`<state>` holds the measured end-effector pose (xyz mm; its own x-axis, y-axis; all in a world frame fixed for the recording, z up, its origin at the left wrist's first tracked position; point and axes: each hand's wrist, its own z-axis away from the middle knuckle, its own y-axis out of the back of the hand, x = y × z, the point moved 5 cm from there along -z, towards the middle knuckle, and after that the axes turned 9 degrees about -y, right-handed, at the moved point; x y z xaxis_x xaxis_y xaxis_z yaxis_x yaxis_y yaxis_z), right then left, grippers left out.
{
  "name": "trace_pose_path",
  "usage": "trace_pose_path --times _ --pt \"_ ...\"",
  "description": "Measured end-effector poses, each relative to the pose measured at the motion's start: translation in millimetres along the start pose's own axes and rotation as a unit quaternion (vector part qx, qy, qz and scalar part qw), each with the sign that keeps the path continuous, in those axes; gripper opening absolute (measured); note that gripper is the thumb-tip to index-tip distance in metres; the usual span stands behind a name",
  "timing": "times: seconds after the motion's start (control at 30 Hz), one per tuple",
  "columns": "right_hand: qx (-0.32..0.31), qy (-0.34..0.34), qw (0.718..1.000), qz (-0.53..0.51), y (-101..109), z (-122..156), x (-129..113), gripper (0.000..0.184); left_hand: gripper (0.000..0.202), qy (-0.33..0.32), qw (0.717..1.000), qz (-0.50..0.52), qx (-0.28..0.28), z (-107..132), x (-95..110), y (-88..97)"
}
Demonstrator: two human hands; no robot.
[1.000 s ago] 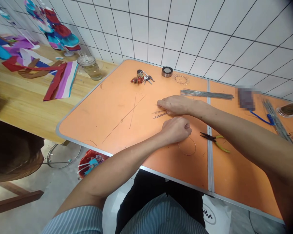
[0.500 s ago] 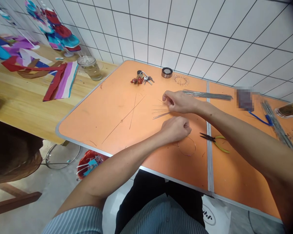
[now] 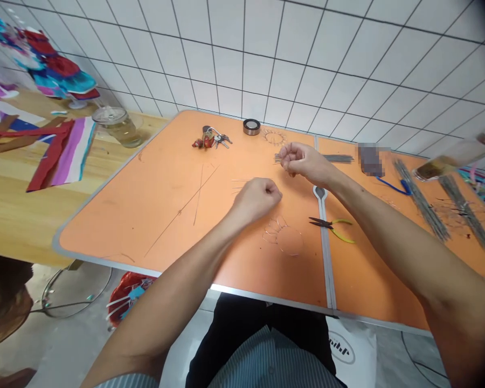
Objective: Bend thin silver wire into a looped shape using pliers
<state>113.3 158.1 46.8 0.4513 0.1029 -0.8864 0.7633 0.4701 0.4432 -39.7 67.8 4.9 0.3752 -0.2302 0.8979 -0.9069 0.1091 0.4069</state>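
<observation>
My left hand [image 3: 255, 200] is closed in a fist over the orange table [image 3: 222, 237], thumb against forefinger; whatever it grips is hidden. Farther back, my right hand [image 3: 303, 161] has its fingers curled together above a bundle of thin metal wires [image 3: 339, 158]. Anything in that pinch is too fine to make out. Several loose wires [image 3: 238, 180] poke out beside my left hand. Below it lie a thin copper-coloured wire ring [image 3: 291, 254] and some small bent wire loops [image 3: 271, 233].
Yellow-handled pliers [image 3: 330, 223] lie across the table seam. Toward the wall are keys [image 3: 214, 139], a tape roll [image 3: 251, 127] and a looped wire ring [image 3: 274, 137]. More wire bundles [image 3: 422, 202] lie right. A glass cup [image 3: 119, 128] stands left near fabric strips [image 3: 60, 153].
The view has shifted right. My left hand has moved up and away from the wire ring, uncovering the bent loops. My right hand has moved right, over the wire bundle.
</observation>
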Motion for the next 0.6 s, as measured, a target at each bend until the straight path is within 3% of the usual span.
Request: trace_pose_path --times 0.07,0.13,0.3,0.6 --pt "0.009 -0.008 1.000 -0.022 2.4 12.3 3.1 0.035 0.013 0.003 0.995 0.064 0.072 -0.1 1.8 9.7" --pt "0.018 -0.017 1.000 0.001 -1.2 22.7 5.0 0.034 0.011 0.011 0.985 0.139 0.107 1.3 4.3 13.0" --pt "0.025 0.013 0.993 0.118 -24.2 35.0 1.1 0.033 0.014 0.047 0.960 0.248 0.122 1.5 0.1 5.4" --pt "0.042 0.043 0.984 0.170 -47.3 30.1 2.4 0.024 0.015 0.051 0.952 0.259 0.159 -2.4 -14.6 5.3"
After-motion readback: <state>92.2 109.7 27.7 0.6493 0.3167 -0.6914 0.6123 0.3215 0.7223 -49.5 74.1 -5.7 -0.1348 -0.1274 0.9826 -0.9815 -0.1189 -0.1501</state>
